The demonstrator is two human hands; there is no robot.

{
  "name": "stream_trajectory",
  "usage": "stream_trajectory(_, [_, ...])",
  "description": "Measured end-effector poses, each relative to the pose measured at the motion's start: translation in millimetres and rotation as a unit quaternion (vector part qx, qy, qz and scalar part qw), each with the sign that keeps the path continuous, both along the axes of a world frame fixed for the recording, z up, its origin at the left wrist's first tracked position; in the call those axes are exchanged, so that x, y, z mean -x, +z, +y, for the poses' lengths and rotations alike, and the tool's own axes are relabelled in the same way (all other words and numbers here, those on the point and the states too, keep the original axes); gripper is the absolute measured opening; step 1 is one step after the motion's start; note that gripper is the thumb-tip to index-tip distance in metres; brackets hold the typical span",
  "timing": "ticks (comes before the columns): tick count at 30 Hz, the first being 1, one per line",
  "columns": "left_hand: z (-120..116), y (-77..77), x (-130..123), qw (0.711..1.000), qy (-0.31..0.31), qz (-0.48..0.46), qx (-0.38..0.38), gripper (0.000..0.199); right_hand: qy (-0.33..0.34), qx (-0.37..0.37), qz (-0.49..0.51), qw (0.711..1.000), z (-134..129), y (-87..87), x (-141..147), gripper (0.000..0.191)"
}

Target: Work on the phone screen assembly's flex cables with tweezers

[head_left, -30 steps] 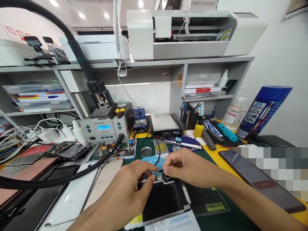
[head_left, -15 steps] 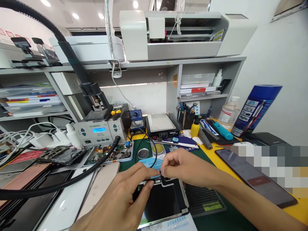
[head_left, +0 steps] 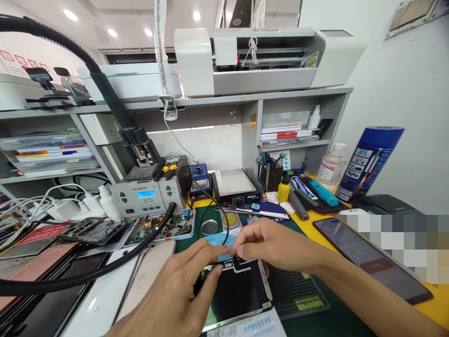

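Note:
In the lower middle lies a black display panel (head_left: 233, 292) with metal edging and a pale strip along its top. My left hand (head_left: 187, 276) is closed at the panel's top left corner, thumb on its face and forefinger stretched along the top edge. My right hand (head_left: 257, 238) pinches at the top edge just beside that forefinger. Its fingertips cover whatever small dark part is between them. Under the panel is a white printed sheet or box (head_left: 254, 325), and a blue card (head_left: 221, 252) shows behind the fingers.
A black perforated mat (head_left: 294, 292) is right of the panel. A phone with a running timer (head_left: 368, 257) lies further right. At left are several phones and tablets (head_left: 108, 290), a parts tray (head_left: 168, 224) and a thick black hose (head_left: 115, 262). A heating plate (head_left: 235, 182) stands behind.
The view has tilted up a little, so the shelf sits lower in the picture. Both hands stay at the panel's top edge, with only slight finger movement.

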State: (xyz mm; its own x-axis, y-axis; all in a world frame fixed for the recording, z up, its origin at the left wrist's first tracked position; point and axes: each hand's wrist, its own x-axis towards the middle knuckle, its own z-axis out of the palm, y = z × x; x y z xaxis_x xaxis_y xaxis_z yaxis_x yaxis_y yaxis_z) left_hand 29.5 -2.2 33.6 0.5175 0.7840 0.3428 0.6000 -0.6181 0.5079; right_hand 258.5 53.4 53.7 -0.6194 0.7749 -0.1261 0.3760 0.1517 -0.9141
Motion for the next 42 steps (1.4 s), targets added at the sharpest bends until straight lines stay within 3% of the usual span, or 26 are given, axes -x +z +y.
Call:
stream_trajectory(5, [2.3,-3.8,4.0,1.000,-0.009,-0.008,-0.017,0.033,0.014,-0.043,0.009,0.999,-1.9,-0.1,-1.7,0.012])
stream_trajectory(12, [4.0,-1.9,2.0,0.998,0.050,-0.039,-0.021,0.029,-0.035,-0.229,-0.001,0.973,-15.7,6.0,5.9,0.010])
stream_trajectory(18, [3.7,1.7,3.5,0.999,0.016,-0.033,-0.039,0.019,-0.020,-0.322,0.008,0.946,-16.7,-1.7,13.8,0.012])
stream_trajectory(27, [6.4,-2.1,6.3,0.998,0.005,0.002,-0.059,0.015,-0.001,-0.379,0.007,0.925,-15.9,-9.4,11.3,0.015])
stream_trajectory(33, [7.1,-1.9,6.6,0.999,-0.015,-0.001,-0.039,0.015,0.004,-0.391,-0.001,0.921,-16.1,-10.4,11.3,0.014])
stream_trajectory(42, [8.9,-3.2,8.8,0.997,-0.034,0.011,-0.076,0.023,0.003,-0.399,-0.009,0.917,-16.8,-8.3,12.1,0.012])
